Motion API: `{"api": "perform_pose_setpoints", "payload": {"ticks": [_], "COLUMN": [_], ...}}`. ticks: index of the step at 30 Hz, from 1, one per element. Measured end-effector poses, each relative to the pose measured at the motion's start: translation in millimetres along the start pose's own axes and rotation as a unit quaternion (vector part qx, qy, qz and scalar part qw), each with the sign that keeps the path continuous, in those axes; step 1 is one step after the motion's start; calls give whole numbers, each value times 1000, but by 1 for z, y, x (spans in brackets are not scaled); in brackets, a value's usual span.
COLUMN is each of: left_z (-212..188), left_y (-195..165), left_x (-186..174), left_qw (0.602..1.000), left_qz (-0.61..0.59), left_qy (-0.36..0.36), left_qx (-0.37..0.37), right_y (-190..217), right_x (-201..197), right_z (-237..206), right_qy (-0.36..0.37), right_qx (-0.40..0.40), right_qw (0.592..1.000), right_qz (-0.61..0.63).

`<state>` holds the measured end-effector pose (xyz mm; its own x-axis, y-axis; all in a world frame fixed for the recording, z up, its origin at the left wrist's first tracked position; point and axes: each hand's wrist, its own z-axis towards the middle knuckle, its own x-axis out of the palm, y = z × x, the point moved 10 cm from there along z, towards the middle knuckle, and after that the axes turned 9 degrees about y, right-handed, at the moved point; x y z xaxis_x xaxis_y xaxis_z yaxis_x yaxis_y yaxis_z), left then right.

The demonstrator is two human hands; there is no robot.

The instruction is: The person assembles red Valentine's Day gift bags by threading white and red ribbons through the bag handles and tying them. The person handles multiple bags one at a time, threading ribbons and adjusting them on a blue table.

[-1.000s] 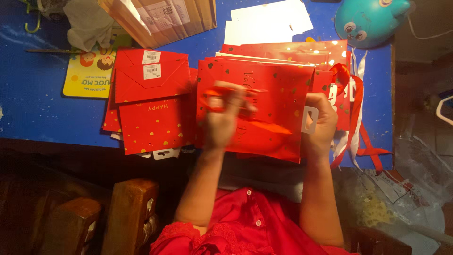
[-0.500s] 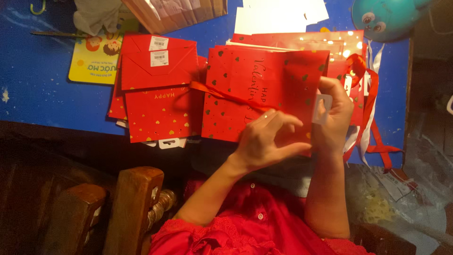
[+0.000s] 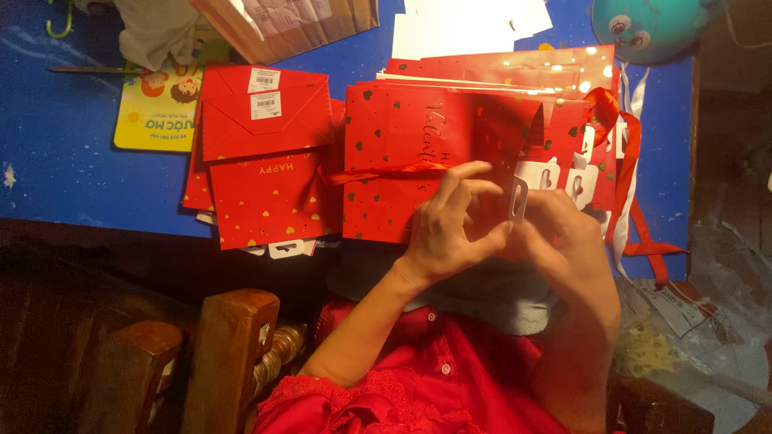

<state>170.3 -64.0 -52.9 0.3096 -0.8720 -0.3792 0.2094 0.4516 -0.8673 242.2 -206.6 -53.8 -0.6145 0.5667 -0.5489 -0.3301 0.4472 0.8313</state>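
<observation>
I see the red gift bag [image 3: 402, 153] lying flat on the blue table [image 3: 56, 161], at its near edge, and I use it as my landmark. It is glossy paper dotted with small dark and gold hearts; folded flat, so I cannot tell whether anything is inside. A satin red ribbon [image 3: 378, 171] runs across its face. My left hand [image 3: 450, 225] rests on the bag's near right corner, fingers curled and pinching the ribbon's end. My right hand [image 3: 563, 241], just right of it, grips a small white hang tag [image 3: 519, 199] with a slot cut in it. Behind the bag lies a stack of similar red bags [image 3: 498, 68], edges fanned. Left of the bag sits a pile of red envelopes [image 3: 261, 120], matte, with white stickers on the pointed flaps. Further left of the bag is a yellow booklet [image 3: 153, 120]. Beyond the bag's far right corner sits a round teal toy [image 3: 651, 28].
</observation>
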Motion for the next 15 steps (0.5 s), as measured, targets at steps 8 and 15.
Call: {"api": "perform_pose_setpoints", "payload": {"ticks": [8, 15], "left_z": [4, 19], "left_y": [8, -13], "left_x": [1, -14], "left_qw": [998, 991], "left_qz": [-48, 84], "left_qy": [21, 29], "left_qx": [-33, 102], "right_y": [1, -19], "right_x": [1, -3], "right_z": [5, 2], "right_qy": [-19, -83], "right_qx": [-36, 41], "right_qw": [999, 995], "right_qz": [-7, 34]}}
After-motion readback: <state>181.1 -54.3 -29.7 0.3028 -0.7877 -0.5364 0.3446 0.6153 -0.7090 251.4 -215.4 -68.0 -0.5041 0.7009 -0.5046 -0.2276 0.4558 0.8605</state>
